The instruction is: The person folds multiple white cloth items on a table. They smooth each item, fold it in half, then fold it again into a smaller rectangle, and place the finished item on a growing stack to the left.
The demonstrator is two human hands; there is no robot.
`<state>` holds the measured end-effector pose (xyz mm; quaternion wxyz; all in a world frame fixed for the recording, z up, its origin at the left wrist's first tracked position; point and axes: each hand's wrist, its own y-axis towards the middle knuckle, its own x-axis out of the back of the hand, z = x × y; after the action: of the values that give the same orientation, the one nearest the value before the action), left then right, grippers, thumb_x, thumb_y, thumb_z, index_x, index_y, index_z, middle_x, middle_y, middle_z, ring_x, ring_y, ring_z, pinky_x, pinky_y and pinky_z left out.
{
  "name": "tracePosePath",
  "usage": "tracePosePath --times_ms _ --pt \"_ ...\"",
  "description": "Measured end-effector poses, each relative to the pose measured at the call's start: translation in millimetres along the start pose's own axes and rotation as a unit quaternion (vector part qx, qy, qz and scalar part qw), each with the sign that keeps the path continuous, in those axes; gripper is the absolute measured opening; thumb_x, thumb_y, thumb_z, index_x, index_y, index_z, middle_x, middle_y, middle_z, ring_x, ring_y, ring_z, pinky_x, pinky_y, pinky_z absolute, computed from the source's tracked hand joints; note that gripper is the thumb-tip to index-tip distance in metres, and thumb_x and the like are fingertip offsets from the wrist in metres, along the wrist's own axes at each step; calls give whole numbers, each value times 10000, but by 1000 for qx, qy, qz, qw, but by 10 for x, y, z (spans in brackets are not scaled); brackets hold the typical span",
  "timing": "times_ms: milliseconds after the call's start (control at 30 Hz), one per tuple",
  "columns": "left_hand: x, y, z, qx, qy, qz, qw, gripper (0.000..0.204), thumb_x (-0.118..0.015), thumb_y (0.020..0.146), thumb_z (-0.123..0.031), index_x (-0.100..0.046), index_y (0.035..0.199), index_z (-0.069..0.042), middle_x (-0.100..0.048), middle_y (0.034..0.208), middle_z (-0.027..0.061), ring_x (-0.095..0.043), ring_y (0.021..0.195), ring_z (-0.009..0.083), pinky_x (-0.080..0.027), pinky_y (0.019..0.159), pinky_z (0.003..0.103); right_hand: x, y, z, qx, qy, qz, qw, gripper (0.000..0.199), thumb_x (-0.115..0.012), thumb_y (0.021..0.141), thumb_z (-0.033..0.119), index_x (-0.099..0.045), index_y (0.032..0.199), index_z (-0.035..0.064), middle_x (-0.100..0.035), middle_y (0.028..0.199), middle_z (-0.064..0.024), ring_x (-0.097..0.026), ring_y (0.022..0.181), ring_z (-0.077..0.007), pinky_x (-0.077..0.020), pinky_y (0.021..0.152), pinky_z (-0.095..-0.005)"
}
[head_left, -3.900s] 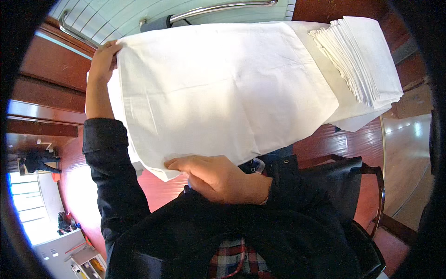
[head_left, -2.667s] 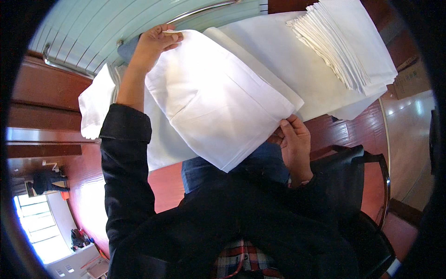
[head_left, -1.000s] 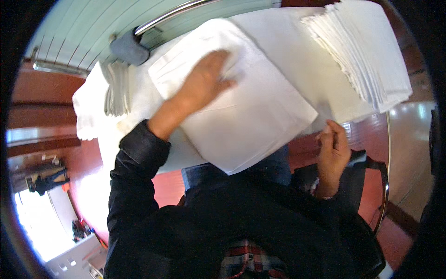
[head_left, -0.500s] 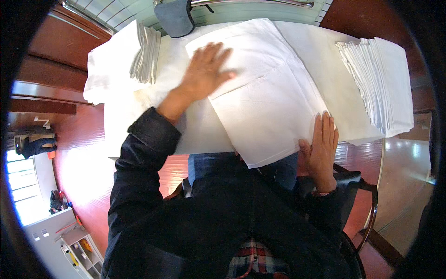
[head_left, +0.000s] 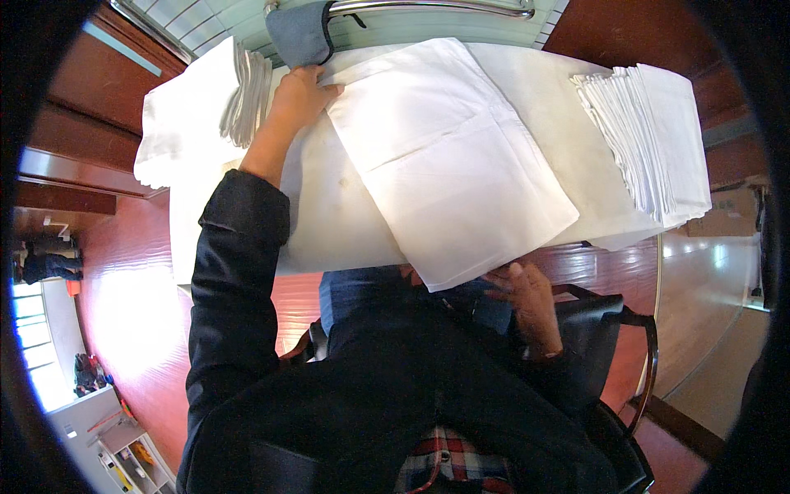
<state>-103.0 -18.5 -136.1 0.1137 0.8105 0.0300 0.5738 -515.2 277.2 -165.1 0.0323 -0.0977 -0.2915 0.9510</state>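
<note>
A white cloth with a crease across its middle lies slantwise on the table, its near corner hanging over the front edge. My left hand is at the cloth's far left corner, thumb by the cloth's edge and fingertips close to a dark grey pad. The thumb stands apart from the fingers. Just off the cloth's near right edge is my right hand, its thumb raised and its other fingers pointing left, blurred and partly in shadow. Nothing shows in either hand.
Stacks of folded white cloths stand at the table's left and right. Off-white covering drapes the table. Behind it runs a metal rail. A dark chair is at my right side.
My left hand has slid off the cloth's surface to its far left corner. The right hand has left the cloth's right corner and moved nearer and leftward. The view has shifted slightly.
</note>
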Motion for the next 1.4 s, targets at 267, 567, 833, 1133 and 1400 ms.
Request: tracePosePath --times_ms 267,567,833,1133,1400 --pt "100 163 59 47 -94 88 991 454 -871 816 -366 -715 969 32 -666 760 93 -615 681 185 -523 674 363 -478 164 -233 -69 114 133 982 501 -629 1048 314 -502 1344 -70 -637 1282 -205 -692 1113 -311 -627 913 -439" --pt "119 140 84 147 -281 142 938 519 -834 889 -276 -620 1293 -29 -677 801 66 -607 655 140 -528 583 296 -532 108 -169 -95 110 103 984 476 -609 1059 328 -517 1368 -23 -676 1214 -179 -705 1055 -300 -647 841 -416" --pt "132 -97 22 82 -400 96 908 496 -732 964 -133 -585 1433 -71 -698 807 80 -631 648 129 -533 583 294 -867 31 8 -99 16 143 985 540 -616 1042 324 -449 1405 -39 -642 1147 -200 -690 976 -282 -600 785 -419" --pt "545 -488 -135 26 -479 63 875 355 -586 1001 -15 -641 1350 -49 -693 815 70 -692 651 131 -594 596 290 -353 -311 273 -25 35 86 995 461 -691 975 236 -533 1242 -105 -652 1031 -174 -675 790 -265 -581 635 -410" --pt "741 -1173 114 83 -409 68 906 219 -605 1026 -79 -727 1178 20 -677 794 43 -640 646 102 -539 609 247 -75 -339 660 -142 -194 206 949 390 -628 1035 310 -618 1251 -14 -688 1045 -130 -668 933 -219 -543 867 -355"
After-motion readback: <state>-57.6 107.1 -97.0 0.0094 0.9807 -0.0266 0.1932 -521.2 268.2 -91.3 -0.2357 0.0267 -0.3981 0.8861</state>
